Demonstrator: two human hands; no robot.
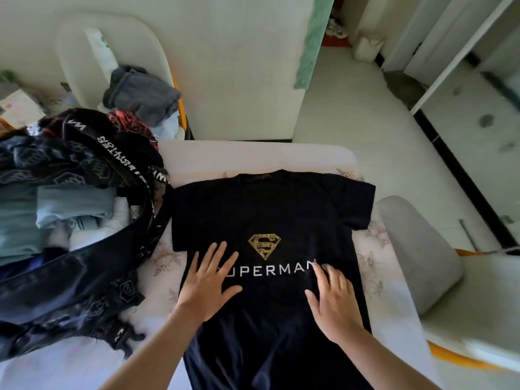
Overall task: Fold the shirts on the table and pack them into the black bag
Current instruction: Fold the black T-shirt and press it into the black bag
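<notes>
Black shirt (270, 209) w/ gold S logo + "SUPERMAN" text lies flat, front up, on tabletop (253, 156), collar at far edge, hem toward the person. Both hands on shirt just below logo. Left hand (208, 282) flat, fingers spread, palm down, covers first letter of the text; grip fully open, holds nothing. Right hand (334, 302) also flat on shirt at end of the text, fingers spread, slightly blurred; grip open, nothing held. Black bag (70, 277) left of shirt, touching its left sleeve, mouth open. In bag: folded light blue + white clothes (70, 206), stacked. Printed straps (118, 153) drape over bag rim. Behind bag: chair (112, 38) w/ grey clothes (143, 94) piled.
</notes>
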